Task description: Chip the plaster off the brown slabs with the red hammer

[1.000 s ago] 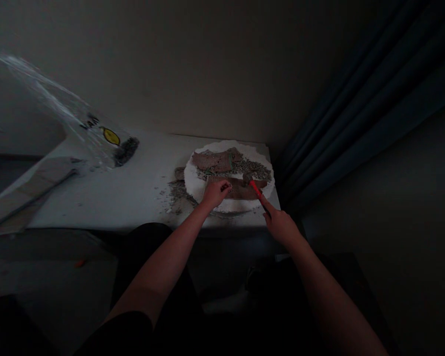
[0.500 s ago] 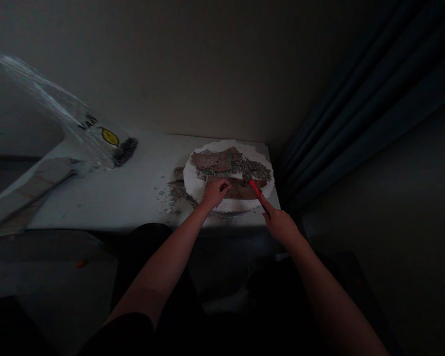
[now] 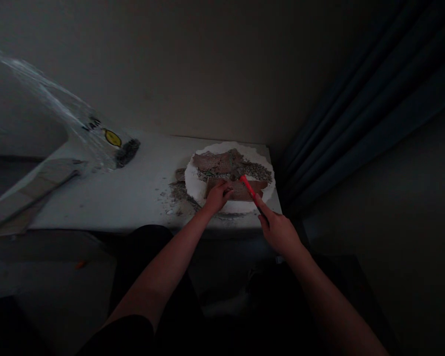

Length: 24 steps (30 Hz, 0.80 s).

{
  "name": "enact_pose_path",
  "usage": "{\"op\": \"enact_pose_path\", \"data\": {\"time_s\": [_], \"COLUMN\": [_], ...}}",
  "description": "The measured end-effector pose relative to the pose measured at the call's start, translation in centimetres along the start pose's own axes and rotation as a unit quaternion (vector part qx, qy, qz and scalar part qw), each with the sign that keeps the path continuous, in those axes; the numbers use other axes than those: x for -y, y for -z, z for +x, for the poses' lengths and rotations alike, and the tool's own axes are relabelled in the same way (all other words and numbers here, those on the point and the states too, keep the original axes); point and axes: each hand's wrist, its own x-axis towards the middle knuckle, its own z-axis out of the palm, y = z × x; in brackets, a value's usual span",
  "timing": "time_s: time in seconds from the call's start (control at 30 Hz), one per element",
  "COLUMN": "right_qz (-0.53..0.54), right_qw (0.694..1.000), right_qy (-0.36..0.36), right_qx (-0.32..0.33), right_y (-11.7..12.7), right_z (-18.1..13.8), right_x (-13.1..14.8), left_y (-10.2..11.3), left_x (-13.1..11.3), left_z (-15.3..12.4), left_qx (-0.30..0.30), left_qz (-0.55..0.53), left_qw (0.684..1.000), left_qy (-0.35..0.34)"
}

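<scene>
A small hammer (image 3: 246, 184) with a red handle is gripped in my right hand (image 3: 278, 230), its head over a flat brown slab (image 3: 241, 190). The slab lies on a white round pad (image 3: 196, 188) at the right end of a pale table (image 3: 126, 193). My left hand (image 3: 217, 196) is curled on the slab's left end, pinning it down. A second brownish slab (image 3: 215, 161) and grey rubble (image 3: 257, 170) lie on the pad behind it.
Crumbs and a loose fragment (image 3: 178, 174) lie left of the pad. A clear plastic bag (image 3: 92, 133) with a yellow label rests at the table's left. Wooden boards (image 3: 25, 193) lean at far left. A dark curtain (image 3: 356, 113) hangs on the right.
The hammer head has swung left and up over the slab, near my left hand. My left hand stays on the slab's left end.
</scene>
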Motion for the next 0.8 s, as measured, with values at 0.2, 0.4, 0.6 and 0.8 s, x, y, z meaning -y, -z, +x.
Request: {"op": "enact_pose_path", "data": {"time_s": [0.2, 0.4, 0.6, 0.8], "right_qz": [-0.016, -0.023, -0.035, -0.007], "right_qw": [1.000, 0.999, 0.999, 1.000], "right_qy": [-0.004, 0.001, 0.010, 0.015], "right_qx": [0.012, 0.029, 0.035, 0.012], "right_y": [-0.38, -0.30, -0.52, -0.53], "right_z": [-0.08, -0.48, -0.61, -0.81], "right_x": [0.52, 0.31, 0.33, 0.13], "left_y": [-0.10, -0.14, -0.23, -0.07], "left_x": [0.25, 0.28, 0.36, 0.14], "left_z": [0.02, -0.04, 0.05, -0.03], "left_qx": [0.002, -0.002, 0.006, 0.011], "left_qz": [-0.003, 0.004, 0.028, 0.016], "left_qw": [1.000, 1.000, 0.999, 0.999], "left_qy": [0.013, 0.024, 0.030, 0.026]}}
